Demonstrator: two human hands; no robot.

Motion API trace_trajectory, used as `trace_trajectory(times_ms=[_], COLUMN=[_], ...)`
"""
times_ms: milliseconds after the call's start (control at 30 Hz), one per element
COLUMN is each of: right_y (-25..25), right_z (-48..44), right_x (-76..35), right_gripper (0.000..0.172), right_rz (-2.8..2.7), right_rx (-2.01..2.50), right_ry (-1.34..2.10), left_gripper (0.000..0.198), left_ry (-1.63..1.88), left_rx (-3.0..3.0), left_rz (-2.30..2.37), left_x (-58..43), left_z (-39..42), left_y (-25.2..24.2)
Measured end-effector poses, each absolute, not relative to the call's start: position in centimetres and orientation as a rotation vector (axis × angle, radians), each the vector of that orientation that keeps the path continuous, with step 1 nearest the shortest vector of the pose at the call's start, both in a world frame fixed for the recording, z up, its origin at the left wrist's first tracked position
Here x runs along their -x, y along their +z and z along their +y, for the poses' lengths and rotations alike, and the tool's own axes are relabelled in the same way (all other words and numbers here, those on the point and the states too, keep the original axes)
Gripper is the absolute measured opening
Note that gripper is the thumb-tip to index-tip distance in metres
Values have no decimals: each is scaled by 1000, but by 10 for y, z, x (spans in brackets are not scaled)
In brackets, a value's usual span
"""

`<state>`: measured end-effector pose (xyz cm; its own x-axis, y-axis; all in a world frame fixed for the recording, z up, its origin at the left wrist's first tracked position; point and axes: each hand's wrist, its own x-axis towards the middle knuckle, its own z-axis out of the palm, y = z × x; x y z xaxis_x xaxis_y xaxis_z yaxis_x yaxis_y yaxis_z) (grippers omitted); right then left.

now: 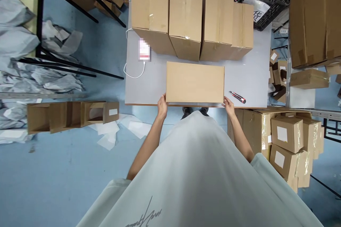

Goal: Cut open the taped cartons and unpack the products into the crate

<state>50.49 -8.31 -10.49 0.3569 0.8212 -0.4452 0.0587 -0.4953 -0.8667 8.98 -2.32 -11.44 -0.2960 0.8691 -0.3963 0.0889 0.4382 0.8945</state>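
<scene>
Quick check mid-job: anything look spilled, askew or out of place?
Loose white sheets lie scattered on the floor by the near-left corner of the table, at odd angles, as if dropped. The carton at its near edge looks undamaged.

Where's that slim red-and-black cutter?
In the head view, the cutter lies on the grey table, right of the frontmost brown cardboard box, near the right hand.

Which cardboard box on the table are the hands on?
The front cardboard box, at the near edge of the table: left hand at its left end, right hand at its right. Neither touches the row of boxes behind.
</scene>
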Motion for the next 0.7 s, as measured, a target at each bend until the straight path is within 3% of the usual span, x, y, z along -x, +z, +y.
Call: trace_trajectory(times_ms=[233, 500, 700], right_y=[-110, -58, -21], right_z=[-96, -82, -48], right_x=[-484, -501, -505], right_gripper=[49, 71, 68], right_rz=[-916, -1095, -1199], right_rx=[1813, 1730, 1714], right_ry=[1245, 1017, 858], left_gripper=[67, 90, 74], left_ry=[906, 1113, 1226], left_rx=[-650, -990, -1311], left_rz=[1716, 1729, 1681], left_x=[-96, -89, -86], left_z=[-35, -25, 12], left_y=[-117, -60, -17])
